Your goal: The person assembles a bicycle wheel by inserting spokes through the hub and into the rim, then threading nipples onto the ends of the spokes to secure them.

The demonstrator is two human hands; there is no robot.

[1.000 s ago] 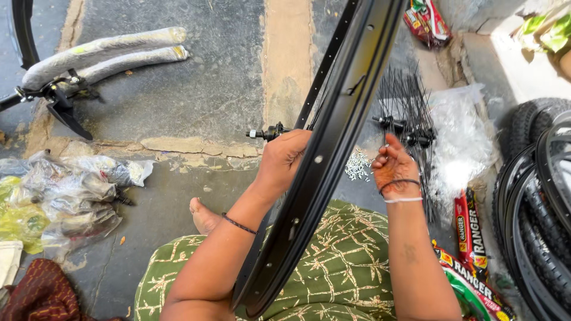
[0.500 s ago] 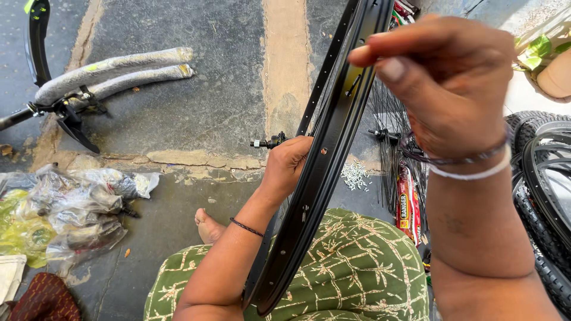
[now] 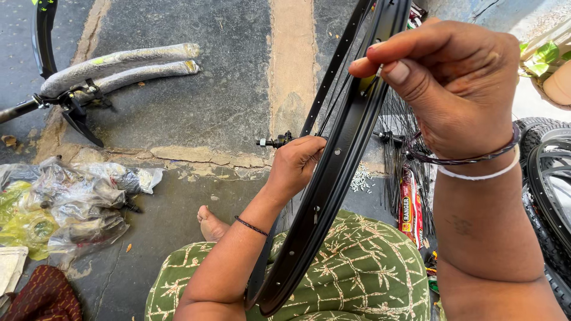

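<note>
head view: your right hand (image 3: pixel 458 89) has come up from the spokes on the floor, where it was a second ago, to the upper part of the rim (image 3: pixel 333 172), and now fills the right of the frame. its thumb and forefinger are pinched tight at the rim's edge; something small and pale shows between the tips, too small to tell what it is. your left hand (image 3: pixel 294 163) has stayed put, fingers curled shut round the hub (image 3: pixel 275 141) and the spokes at the wheel's centre. the black rim stands tilted on edge across your lap, on the green patterned cloth (image 3: pixel 369 267), its top out of frame. the reach down is over and the work has moved to the rim itself. the loose spokes (image 3: pixel 410 172) lie beyond the rim, a scatter of small pale bits (image 3: pixel 361 178) just beside them. wrapped mudguards (image 3: pixel 119 65) and crumpled plastic bags (image 3: pixel 71 196) lie well apart on the left; tyres (image 3: pixel 550 178) are stacked at right.
</note>
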